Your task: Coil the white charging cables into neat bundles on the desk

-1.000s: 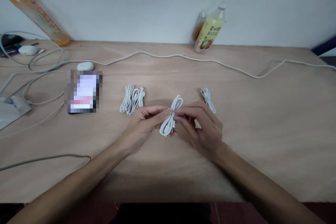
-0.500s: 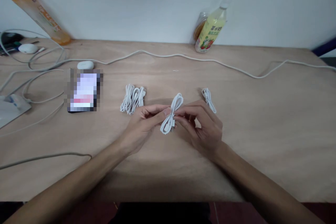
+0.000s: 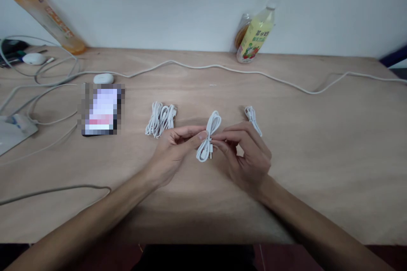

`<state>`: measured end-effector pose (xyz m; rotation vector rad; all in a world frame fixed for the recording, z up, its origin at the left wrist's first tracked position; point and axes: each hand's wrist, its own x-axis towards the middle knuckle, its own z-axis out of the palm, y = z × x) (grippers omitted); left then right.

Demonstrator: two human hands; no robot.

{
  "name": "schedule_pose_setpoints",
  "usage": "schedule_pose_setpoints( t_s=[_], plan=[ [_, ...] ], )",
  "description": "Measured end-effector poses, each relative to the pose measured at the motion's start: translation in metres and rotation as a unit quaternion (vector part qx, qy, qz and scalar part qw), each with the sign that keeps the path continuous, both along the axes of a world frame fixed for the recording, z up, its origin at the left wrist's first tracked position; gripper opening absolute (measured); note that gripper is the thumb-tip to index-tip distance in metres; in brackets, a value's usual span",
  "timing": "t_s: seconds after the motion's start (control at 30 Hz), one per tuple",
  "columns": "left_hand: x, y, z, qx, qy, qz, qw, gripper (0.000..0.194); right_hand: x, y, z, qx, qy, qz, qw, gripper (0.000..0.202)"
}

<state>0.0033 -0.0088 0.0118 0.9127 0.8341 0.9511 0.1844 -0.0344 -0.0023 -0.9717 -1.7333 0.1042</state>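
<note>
Just beyond the left hand point(image 3: 173, 148), white cable bundles point(image 3: 157, 120) lie close together on the desk point(image 3: 203, 207), seemingly grouped. The left hand pinches a coiled white cable point(image 3: 213, 123) at its waist, between both hands, likely keeping the loops gathered. The cable is cinched like a bow, loops flaring far and near, a metal-tipped plug pointing nearward. The right hand point(image 3: 251, 154) pinches that waist too, perhaps steadying it; a lone coil point(image 3: 253, 121) lies just beyond it, apart from the bundles.
</note>
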Motion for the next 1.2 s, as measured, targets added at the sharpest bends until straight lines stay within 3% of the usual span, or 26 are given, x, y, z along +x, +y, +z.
schedule_pose_setpoints(
  t_s=[0.7, 0.9, 1.2],
  plan=[
    [0.0008, -0.0011, 0.0023, -0.014, -0.013, 0.012, 1.0, 0.025, -0.0002, 0.0014, 0.0025, 0.02, -0.014, -0.013, 1.0, 0.021],
    [0.0021, 0.0004, 0.0038, -0.053, -0.08, -0.023, 0.995, 0.028, -0.0011, -0.0026, 0.0037, -0.026, 0.001, 0.009, 1.0, 0.02],
    [0.0009, 0.0028, 0.0025, -0.079, -0.097, -0.039, 0.991, 0.025, -0.0014, -0.0057, 0.0024, -0.07, 0.026, 0.002, 0.997, 0.017]
  ],
)
